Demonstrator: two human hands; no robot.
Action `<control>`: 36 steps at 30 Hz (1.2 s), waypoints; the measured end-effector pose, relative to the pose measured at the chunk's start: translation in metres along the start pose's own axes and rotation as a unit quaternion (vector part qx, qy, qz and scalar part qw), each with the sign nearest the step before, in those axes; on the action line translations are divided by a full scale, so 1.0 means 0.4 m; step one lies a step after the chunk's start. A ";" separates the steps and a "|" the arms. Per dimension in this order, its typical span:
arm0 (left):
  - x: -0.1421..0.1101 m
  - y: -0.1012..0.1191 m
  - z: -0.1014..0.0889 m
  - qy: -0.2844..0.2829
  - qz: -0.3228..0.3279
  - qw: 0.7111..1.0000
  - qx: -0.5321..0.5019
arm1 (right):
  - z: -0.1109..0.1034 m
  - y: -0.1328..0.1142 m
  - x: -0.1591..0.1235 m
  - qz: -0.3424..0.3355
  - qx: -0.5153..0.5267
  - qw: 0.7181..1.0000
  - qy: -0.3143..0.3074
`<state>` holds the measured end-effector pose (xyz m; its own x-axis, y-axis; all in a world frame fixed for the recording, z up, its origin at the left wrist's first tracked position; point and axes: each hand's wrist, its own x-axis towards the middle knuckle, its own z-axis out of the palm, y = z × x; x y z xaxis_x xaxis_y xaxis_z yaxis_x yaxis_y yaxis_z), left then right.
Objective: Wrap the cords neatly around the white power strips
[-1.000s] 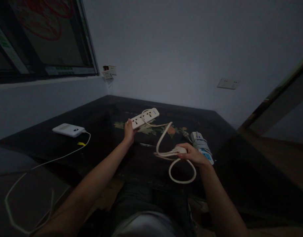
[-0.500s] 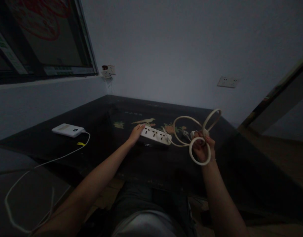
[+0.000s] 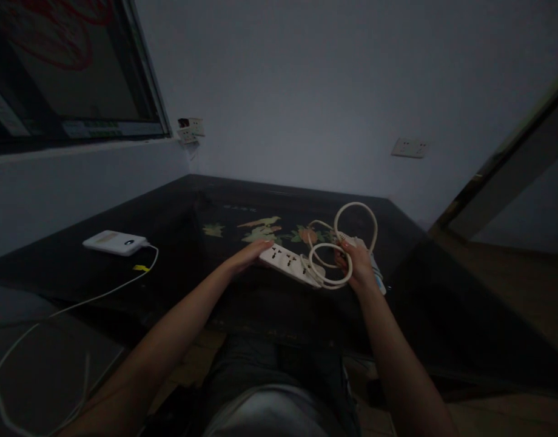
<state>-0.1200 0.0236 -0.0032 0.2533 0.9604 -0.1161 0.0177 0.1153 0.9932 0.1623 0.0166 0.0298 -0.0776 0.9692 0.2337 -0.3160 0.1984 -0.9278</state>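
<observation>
A white power strip (image 3: 284,262) with several sockets is held at its left end by my left hand (image 3: 252,254), thumb on top. Its pale cord (image 3: 355,205) is looped, and one coil lies over the strip's right end. Closed around the coils is my right hand (image 3: 355,260), to the right of the strip. Behind that hand a white object (image 3: 378,280) with a blue patch partly shows on the table; the hand covers most of it, so its kind is unclear.
The dark table (image 3: 270,309) has a printed bird and flowers. At its left lies a white power bank (image 3: 114,243) with a white cable (image 3: 97,297) running off the front edge. Wall sockets (image 3: 410,148) are behind, and a window (image 3: 79,73) is at the upper left.
My right hand has moved left with the cord, bringing the coils over the strip's right end. The white object behind that hand has come into sight. My left hand still holds the strip.
</observation>
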 end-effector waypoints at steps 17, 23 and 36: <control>-0.025 0.003 0.023 -0.142 0.081 0.884 0.438 | 0.036 0.019 -0.017 0.064 0.070 0.994 -0.052; -0.041 0.001 0.035 -0.146 0.099 0.854 0.489 | 0.058 0.039 -0.020 0.076 0.092 0.992 -0.042; -0.108 0.046 0.034 -0.027 0.002 0.812 0.584 | 0.068 0.024 -0.028 0.098 0.136 0.984 -0.060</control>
<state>-0.1176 -0.0194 0.0204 0.2962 0.9443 -0.1437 0.9134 -0.2360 0.3318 0.1346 0.0035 0.0260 -0.2678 0.9577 0.1055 -0.5233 -0.0526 -0.8505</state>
